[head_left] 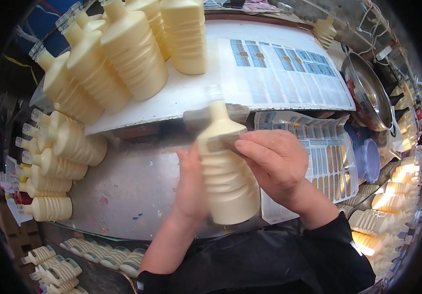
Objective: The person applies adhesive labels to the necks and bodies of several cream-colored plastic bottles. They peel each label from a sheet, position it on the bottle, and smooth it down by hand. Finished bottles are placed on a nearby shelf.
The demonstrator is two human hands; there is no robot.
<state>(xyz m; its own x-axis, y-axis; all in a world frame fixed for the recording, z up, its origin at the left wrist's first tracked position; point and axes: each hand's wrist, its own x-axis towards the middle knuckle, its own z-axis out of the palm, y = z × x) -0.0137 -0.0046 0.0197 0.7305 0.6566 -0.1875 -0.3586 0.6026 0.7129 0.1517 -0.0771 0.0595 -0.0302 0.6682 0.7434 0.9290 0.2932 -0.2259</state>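
Observation:
A cream plastic bottle (pixel 228 181) with a ribbed body is in front of me, neck pointing away and its neck end blurred. My left hand (pixel 190 183) is against the bottle's left side, partly smeared by motion, with its fingertips partly hidden behind the bottle. At the shoulder, my right hand (pixel 274 159) pinches a small flat grey piece (pixel 228 141) against the bottle's upper face. Whether that piece is a label or a scraper I cannot make out. Behind the neck sits a grey block (pixel 196 117).
Several cream bottles (pixel 132 54) stand on the raised white board (pixel 181 93); more lie at left (pixel 51 208). Printed label sheets (pixel 289 73) lie on the board and beside my right hand. A round metal pan (pixel 368 88), a lavender tub (pixel 369 159) and rows of bottles fill the right.

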